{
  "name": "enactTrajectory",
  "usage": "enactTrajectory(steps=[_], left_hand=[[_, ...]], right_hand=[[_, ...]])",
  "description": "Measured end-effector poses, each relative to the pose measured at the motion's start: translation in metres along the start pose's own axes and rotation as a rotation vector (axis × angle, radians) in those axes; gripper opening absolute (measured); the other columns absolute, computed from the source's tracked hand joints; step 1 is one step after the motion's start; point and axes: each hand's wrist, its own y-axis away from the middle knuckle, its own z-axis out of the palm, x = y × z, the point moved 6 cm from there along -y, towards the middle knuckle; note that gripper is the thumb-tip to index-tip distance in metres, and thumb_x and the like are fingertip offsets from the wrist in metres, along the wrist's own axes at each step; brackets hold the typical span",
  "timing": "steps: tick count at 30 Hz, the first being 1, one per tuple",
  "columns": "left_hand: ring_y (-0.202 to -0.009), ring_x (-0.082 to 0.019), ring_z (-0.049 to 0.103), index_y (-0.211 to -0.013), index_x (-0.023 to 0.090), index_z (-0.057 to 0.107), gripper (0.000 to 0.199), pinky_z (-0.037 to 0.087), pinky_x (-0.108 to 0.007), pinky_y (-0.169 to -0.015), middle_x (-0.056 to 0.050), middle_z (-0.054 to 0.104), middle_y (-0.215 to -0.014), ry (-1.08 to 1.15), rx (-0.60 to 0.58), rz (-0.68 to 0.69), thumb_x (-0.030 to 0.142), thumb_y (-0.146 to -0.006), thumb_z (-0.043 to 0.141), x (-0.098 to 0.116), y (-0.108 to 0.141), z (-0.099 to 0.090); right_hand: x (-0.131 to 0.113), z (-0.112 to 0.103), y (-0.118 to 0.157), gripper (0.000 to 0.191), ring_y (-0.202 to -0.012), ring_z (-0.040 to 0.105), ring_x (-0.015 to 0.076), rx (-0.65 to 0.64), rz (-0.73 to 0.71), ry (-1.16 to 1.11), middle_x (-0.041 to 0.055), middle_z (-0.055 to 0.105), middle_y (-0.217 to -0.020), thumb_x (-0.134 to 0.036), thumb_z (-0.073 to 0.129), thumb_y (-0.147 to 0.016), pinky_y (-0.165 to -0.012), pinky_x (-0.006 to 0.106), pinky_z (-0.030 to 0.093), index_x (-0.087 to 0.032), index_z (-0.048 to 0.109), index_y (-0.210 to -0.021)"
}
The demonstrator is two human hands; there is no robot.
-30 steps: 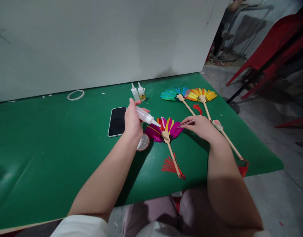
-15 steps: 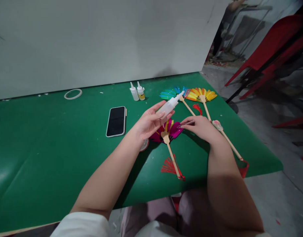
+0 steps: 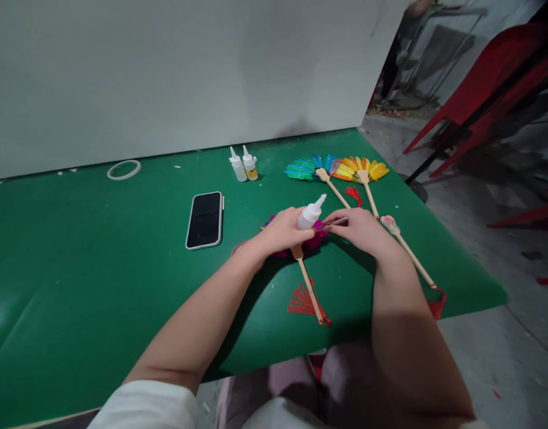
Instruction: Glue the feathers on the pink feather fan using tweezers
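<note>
My left hand [image 3: 286,231] is wrapped round a white squeeze bottle [image 3: 310,215], whose nozzle points up and to the right. It covers much of a magenta fan [image 3: 319,236]. The fan's wooden handle [image 3: 307,280] extends toward the table's front edge, beside a red tassel [image 3: 301,301]. In my right hand [image 3: 358,229], thumb and fingers pinch slim metal tweezers [image 3: 337,223], their tips at the fan's right side. Under my left wrist, a round red-rimmed item [image 3: 238,246] is partly hidden.
On the green table [image 3: 99,268] lie a phone [image 3: 204,220], a white ring [image 3: 124,170], a blue-green fan [image 3: 306,168], a yellow-orange fan [image 3: 363,170] and another wooden handle [image 3: 414,260]. Two small bottles [image 3: 244,165] stand behind. Red chairs [image 3: 483,77] are at right.
My left hand has turned over and lowered toward the fan with the bottle, covering more petals. The bottle is more upright. My right hand stays near the fan's right side with the tweezers.
</note>
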Motion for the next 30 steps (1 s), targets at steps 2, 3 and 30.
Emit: enactTrajectory(steps=[2,3,30], left_hand=[[-0.066,-0.015,0.051,-0.084,0.017,0.055,0.020,0.039,-0.026,-0.059,-0.001,0.057,-0.076,-0.052,-0.019,0.046,0.032,-0.071,0.053,0.0038,-0.0009,0.0008],[-0.069,-0.016,0.051,-0.086,0.017,0.055,0.021,0.039,-0.027,-0.060,-0.002,0.057,-0.078,-0.078,-0.022,0.059,0.032,-0.071,0.053,0.0048,-0.0014,0.0009],[-0.073,-0.018,0.050,-0.093,0.018,0.051,0.025,0.037,-0.027,-0.060,-0.002,0.056,-0.081,-0.148,-0.018,0.087,0.028,-0.070,0.052,0.0085,-0.0010,-0.0013]], right_hand=[[0.0012,0.0007,-0.0007,0.015,-0.077,0.066,0.0155,-0.004,-0.002,-0.002,0.0024,0.071,-0.080,-0.015,0.057,-0.073,-0.069,0.024,0.048,-0.019,0.068,-0.082],[0.0019,0.0010,-0.0011,0.016,-0.077,0.066,0.0156,-0.004,-0.006,-0.001,0.0024,0.071,-0.080,-0.014,0.057,-0.072,-0.069,0.024,0.048,-0.019,0.068,-0.082],[-0.0020,-0.0029,0.0013,0.017,-0.079,0.065,0.0167,0.008,-0.020,0.053,0.0027,0.071,-0.084,-0.015,0.057,-0.073,-0.071,0.026,0.048,-0.019,0.068,-0.085]])
